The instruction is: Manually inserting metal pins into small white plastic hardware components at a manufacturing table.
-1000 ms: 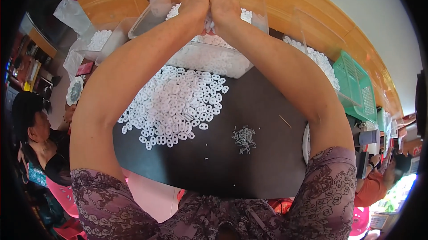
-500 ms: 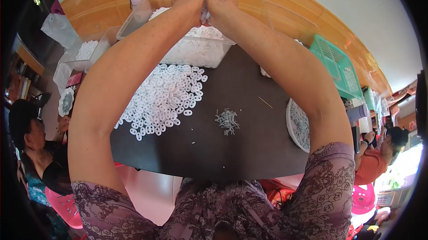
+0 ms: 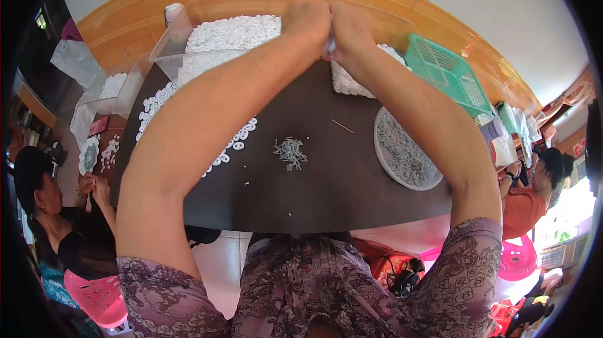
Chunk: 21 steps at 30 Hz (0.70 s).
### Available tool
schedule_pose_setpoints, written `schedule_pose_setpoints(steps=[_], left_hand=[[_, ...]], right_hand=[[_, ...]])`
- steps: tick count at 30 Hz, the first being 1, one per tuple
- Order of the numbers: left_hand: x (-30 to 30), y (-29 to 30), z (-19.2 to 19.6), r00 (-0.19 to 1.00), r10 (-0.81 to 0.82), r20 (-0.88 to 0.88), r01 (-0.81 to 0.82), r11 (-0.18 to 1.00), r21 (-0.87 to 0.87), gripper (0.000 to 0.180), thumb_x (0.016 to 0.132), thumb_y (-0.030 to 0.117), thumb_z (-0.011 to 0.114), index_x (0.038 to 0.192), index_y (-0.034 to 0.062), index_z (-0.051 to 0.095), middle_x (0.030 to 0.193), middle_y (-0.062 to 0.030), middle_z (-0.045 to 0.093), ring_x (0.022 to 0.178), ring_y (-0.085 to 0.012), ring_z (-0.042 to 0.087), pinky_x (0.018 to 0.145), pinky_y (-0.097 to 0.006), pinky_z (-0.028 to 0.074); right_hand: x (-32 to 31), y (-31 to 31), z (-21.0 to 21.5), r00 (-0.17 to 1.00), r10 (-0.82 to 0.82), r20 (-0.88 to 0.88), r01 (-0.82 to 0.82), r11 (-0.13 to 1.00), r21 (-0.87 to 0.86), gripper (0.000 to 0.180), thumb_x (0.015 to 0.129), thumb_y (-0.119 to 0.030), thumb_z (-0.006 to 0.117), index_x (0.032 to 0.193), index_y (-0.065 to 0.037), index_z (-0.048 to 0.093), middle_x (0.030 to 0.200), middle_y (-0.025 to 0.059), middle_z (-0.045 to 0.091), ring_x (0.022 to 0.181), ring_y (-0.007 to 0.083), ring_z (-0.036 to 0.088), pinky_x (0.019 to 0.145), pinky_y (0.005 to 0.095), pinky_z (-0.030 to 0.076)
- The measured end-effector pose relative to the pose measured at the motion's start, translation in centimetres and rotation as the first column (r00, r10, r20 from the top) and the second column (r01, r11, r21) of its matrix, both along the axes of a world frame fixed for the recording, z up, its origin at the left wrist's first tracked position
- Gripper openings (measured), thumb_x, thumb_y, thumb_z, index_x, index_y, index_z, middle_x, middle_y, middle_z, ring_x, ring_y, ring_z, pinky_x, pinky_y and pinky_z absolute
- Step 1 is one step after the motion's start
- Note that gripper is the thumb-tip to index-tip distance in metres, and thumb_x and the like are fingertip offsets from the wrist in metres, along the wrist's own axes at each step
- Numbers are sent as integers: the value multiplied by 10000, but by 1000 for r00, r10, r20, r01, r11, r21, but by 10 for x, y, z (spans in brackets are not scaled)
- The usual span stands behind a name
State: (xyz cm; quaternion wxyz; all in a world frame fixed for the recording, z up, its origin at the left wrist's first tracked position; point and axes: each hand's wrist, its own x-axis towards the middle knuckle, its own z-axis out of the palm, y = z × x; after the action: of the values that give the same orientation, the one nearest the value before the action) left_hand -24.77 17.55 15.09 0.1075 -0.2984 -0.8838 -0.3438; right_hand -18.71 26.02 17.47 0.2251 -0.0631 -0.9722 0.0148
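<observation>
My left hand (image 3: 306,21) and my right hand (image 3: 350,26) meet at the far side of the dark table (image 3: 326,193), fingers pinched together on a small white plastic piece (image 3: 328,49) between them. Both arms stretch forward over the table. A spread of white plastic rings (image 3: 154,106) lies under my left forearm. A small heap of grey metal pins (image 3: 290,151) rests near the table's middle. Beyond my hands stands a clear bin (image 3: 220,37) heaped with white pieces.
A round plate (image 3: 405,150) of grey parts sits at the right, with a green basket (image 3: 446,74) behind it. A thin stick (image 3: 342,126) lies by the plate. One person sits at the left (image 3: 50,212), another at the right (image 3: 534,193). Pink stools stand below.
The view has swung left, so the table and its heaps sit further right in the frame. My hands stay joined on the small piece at the far side.
</observation>
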Motion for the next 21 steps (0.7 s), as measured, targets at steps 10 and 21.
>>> schedule_pose_setpoints(steps=[10,21], left_hand=[[98,36,-78,888,79,454,-234,926,296,288,822,273,515,833,31,670,906,-208,656,890,-399,629,802,-454,498],[152,21,-146,816,24,578,-342,825,449,387,911,380,441,981,46,625,900,-202,658,898,-402,611,794,-451,452]], right_hand=[[57,48,-133,957,-281,-69,155,700,-697,248,806,-234,531,793,-27,667,860,206,663,811,341,643,700,437,487],[119,11,-165,962,-236,-139,12,544,-839,376,879,-326,510,917,15,662,821,211,664,812,335,639,762,403,468]])
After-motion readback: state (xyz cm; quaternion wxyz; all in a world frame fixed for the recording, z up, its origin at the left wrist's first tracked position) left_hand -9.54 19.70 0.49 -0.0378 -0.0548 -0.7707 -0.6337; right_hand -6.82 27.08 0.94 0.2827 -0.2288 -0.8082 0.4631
